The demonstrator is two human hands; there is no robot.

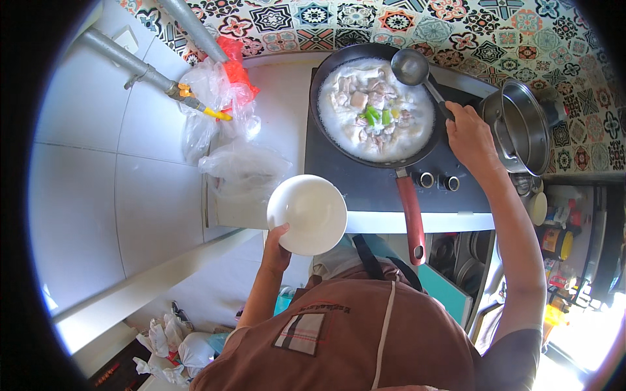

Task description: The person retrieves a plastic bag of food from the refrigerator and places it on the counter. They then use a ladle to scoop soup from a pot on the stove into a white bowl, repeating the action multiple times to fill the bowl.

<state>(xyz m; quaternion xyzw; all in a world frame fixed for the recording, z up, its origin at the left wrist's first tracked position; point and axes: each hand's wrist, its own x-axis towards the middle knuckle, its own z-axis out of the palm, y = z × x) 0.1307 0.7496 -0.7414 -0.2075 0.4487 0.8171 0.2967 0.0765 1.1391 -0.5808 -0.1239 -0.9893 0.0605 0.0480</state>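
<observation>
My left hand [278, 248] grips the rim of a white bowl [313, 215], its thumb over the edge, in front of the hob. No food shows in the bowl. My right hand [470, 134] is closed around the dark handle of a metal ladle [411, 67], whose head is over the far right rim of a black frying pan [314, 105]. Pieces of pale meat [359, 100] and green onion [372, 115] lie in whitish, foamy liquid in the pan. The pan's red handle [412, 220] points towards me over the front edge of the black hob [325, 181].
Crumpled clear plastic bags [244, 166] and a red bag [237, 68] lie on the counter at left, under metal pipes [142, 68]. A stainless steel pot [523, 129] stands tilted right of the hob. Jars [557, 243] are farther right. Below the hob, a cabinet holds pans [470, 273].
</observation>
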